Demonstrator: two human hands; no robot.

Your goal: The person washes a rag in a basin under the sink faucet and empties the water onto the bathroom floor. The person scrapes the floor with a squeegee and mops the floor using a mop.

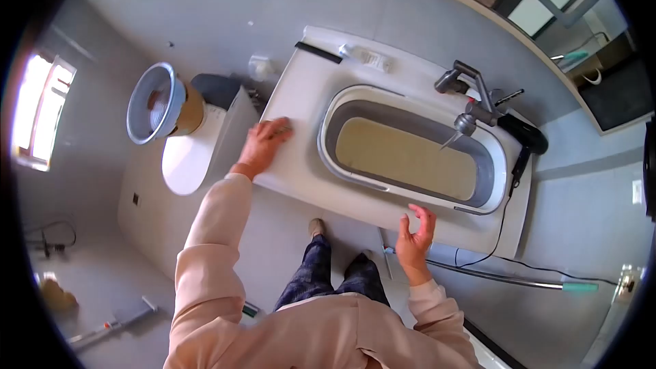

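My left hand (265,143) is at the left end of the white countertop (295,164), its fingers curled round something small and greyish that I cannot make out. My right hand (415,239) hovers by the counter's front edge, palm up, with thumb and fingers apart and nothing in it. Between and beyond the hands, a grey and white oval tub (328,143) holds cloudy yellowish water. Water runs in a thin stream from the dark faucet (466,123) over the tub's right part.
A black hair dryer (523,133) with a cord lies at the counter's right end. A clear plastic item (372,59) lies at the back. On the left, a blue basin (156,102) sits above the toilet (188,160). A pole (506,278) lies at right.
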